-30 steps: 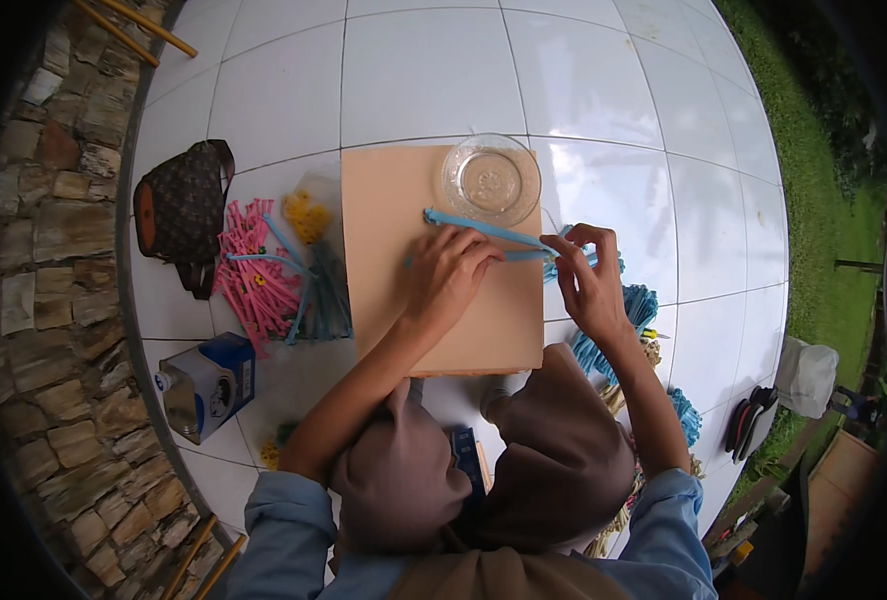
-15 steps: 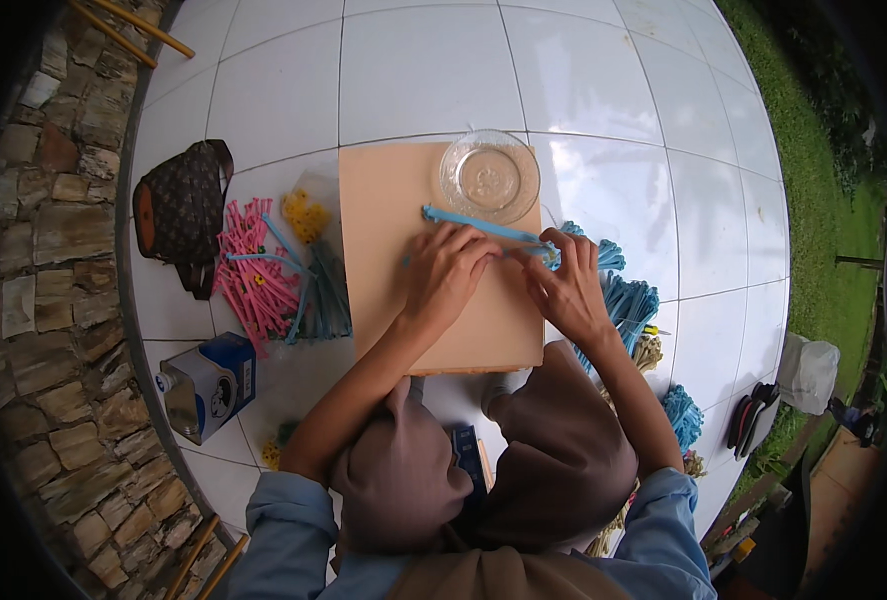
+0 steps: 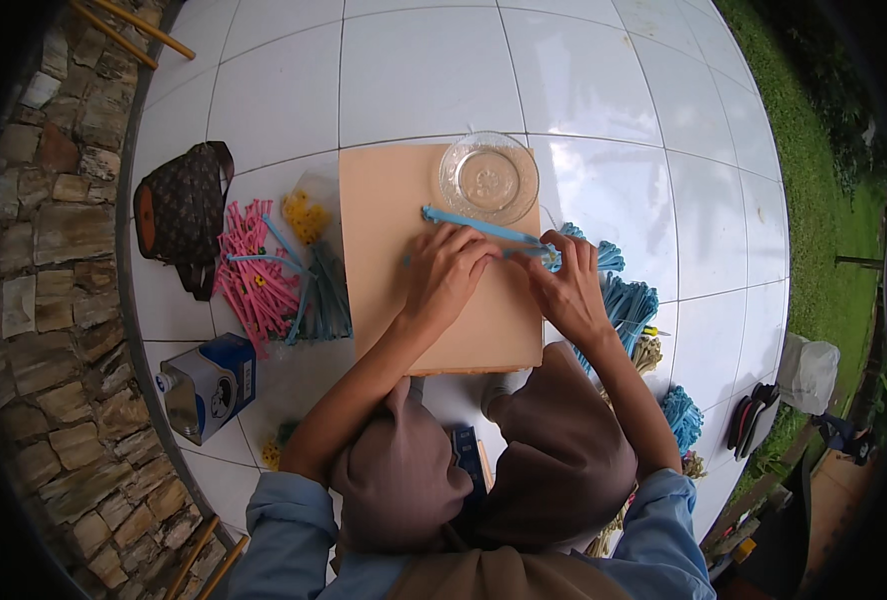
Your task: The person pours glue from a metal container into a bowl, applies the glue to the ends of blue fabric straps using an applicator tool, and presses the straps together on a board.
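Over a tan board (image 3: 384, 300), both hands work on a light blue strip (image 3: 479, 225) that is bent back at my right hand. One length of it slants up to the left, below a clear glass dish (image 3: 489, 178); another runs beneath the fingers of my left hand (image 3: 452, 268). That hand is closed on the strip, fingers bent and thumb pressed in. My right hand (image 3: 569, 285) pinches the strip near the bend, by the board's right edge. A pale yellowish spot shows at its fingertips, too small to make out.
Pink strips (image 3: 252, 290), dark teal strips (image 3: 324, 300) and yellow pieces (image 3: 307, 215) lie left of the board. Farther left are a brown bag (image 3: 184, 205) and a blue metal can (image 3: 209, 385). Blue bundles (image 3: 626, 302) and a yellow-handled tool (image 3: 654, 330) lie on the right.
Almost nothing differs. The fingers of my right hand have shifted very slightly on the strip; my left hand stays in place.
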`<state>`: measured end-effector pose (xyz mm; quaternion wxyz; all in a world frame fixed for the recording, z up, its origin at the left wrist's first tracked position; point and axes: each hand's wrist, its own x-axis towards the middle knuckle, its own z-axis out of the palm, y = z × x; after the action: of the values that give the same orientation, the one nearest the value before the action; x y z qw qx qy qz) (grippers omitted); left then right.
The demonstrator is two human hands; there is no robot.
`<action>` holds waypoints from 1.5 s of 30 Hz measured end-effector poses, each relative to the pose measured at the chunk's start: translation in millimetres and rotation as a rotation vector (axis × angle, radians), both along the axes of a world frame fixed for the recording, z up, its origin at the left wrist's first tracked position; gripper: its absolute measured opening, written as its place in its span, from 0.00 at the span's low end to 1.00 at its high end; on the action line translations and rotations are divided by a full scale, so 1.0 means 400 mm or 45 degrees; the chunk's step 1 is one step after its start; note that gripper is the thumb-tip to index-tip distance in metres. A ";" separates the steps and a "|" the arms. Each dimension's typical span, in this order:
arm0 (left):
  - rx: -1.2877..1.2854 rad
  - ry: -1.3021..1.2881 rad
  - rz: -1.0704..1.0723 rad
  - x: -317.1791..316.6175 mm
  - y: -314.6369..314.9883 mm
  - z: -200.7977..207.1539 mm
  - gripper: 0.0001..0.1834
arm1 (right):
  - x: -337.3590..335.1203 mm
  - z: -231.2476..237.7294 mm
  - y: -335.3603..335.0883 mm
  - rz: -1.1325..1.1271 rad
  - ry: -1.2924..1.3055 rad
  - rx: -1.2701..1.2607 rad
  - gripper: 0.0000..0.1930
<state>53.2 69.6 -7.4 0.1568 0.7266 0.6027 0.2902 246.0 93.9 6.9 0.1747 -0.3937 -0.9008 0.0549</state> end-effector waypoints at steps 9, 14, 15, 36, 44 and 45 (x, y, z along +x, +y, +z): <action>0.149 -0.083 -0.028 -0.005 -0.014 -0.022 0.08 | 0.032 -0.046 0.030 -0.169 0.640 -0.650 0.25; 0.180 -0.313 -0.181 0.000 -0.065 0.027 0.11 | 0.061 0.015 -0.029 -0.187 0.666 -0.540 0.23; 0.132 -0.414 -0.224 0.001 -0.075 0.066 0.11 | 0.066 0.056 -0.044 -0.180 0.677 -0.525 0.23; 1.573 0.549 -0.770 0.038 -0.260 0.863 0.12 | 0.034 0.950 -0.287 0.005 1.264 -0.749 0.27; 1.275 0.220 -0.800 0.007 -0.255 0.908 0.14 | 0.037 0.856 -0.292 0.154 1.450 -0.762 0.25; 1.007 0.031 -0.716 0.009 -0.260 0.897 0.12 | 0.036 0.859 -0.314 0.247 1.415 -0.554 0.25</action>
<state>56.8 -34.3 351.3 -0.0661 0.8685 0.2283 0.4350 260.3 -31.6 350.6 0.5288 -0.2488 -0.6746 0.4510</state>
